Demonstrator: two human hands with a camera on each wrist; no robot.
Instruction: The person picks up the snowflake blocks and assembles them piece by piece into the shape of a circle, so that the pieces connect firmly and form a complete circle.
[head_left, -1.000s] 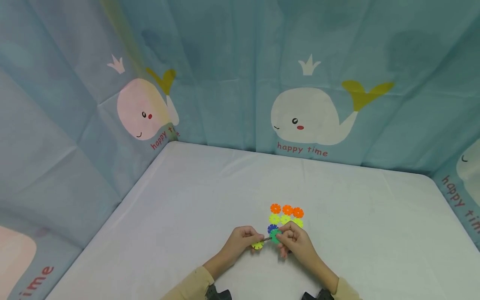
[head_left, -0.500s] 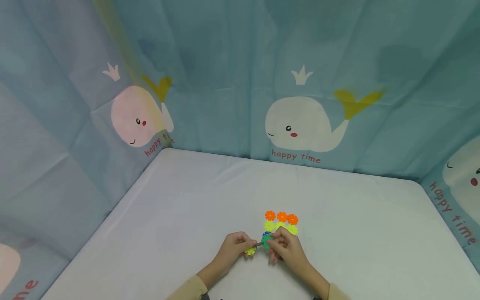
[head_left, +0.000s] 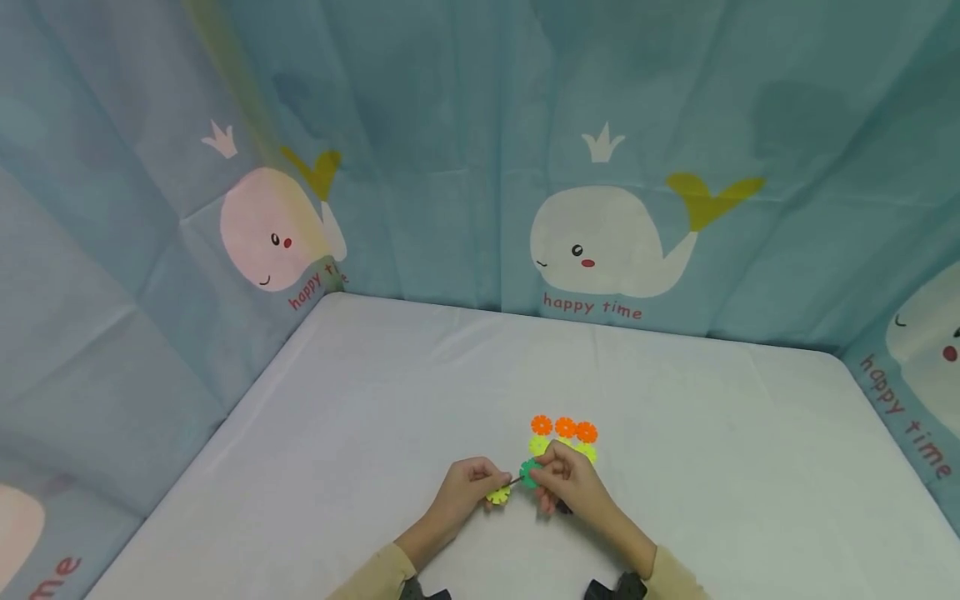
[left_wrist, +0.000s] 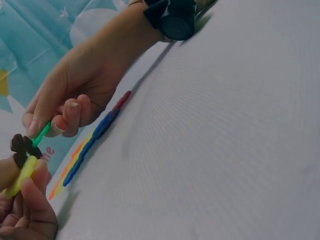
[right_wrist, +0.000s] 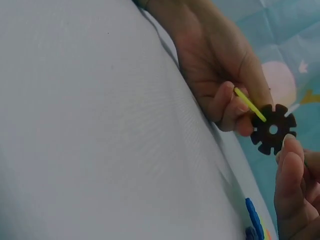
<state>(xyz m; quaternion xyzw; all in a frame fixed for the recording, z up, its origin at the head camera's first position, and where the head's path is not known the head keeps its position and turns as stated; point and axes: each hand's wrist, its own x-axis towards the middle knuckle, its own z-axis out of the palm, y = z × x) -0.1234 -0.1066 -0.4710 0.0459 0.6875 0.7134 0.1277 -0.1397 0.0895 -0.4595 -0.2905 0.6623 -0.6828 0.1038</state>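
My left hand [head_left: 463, 490] pinches a yellow notched snowflake disc [head_left: 498, 497] between thumb and fingers. Joined to it at an angle is a dark brown disc [right_wrist: 273, 129], seen nearly edge-on in the head view and face-on in the right wrist view. A green disc [head_left: 529, 473] is pinched by my right hand [head_left: 581, 487], its edge meeting the brown one. In the left wrist view the green disc [left_wrist: 42, 134] stands edge-on at the brown disc [left_wrist: 21, 145]. All three are held above the white table, close together.
Behind the hands, rows of discs lie on the white table [head_left: 375, 400]: orange discs [head_left: 565, 427], then yellow discs [head_left: 539, 446]. The left wrist view also shows blue discs [left_wrist: 90, 146] and dark red ones [left_wrist: 121, 101]. Blue whale-print curtain [head_left: 450, 225] encloses the table.
The head view has shifted slightly. My right hand and the green disc have moved a little left and away from me, now covering the blue disc seen earlier. Both hands keep their grips.
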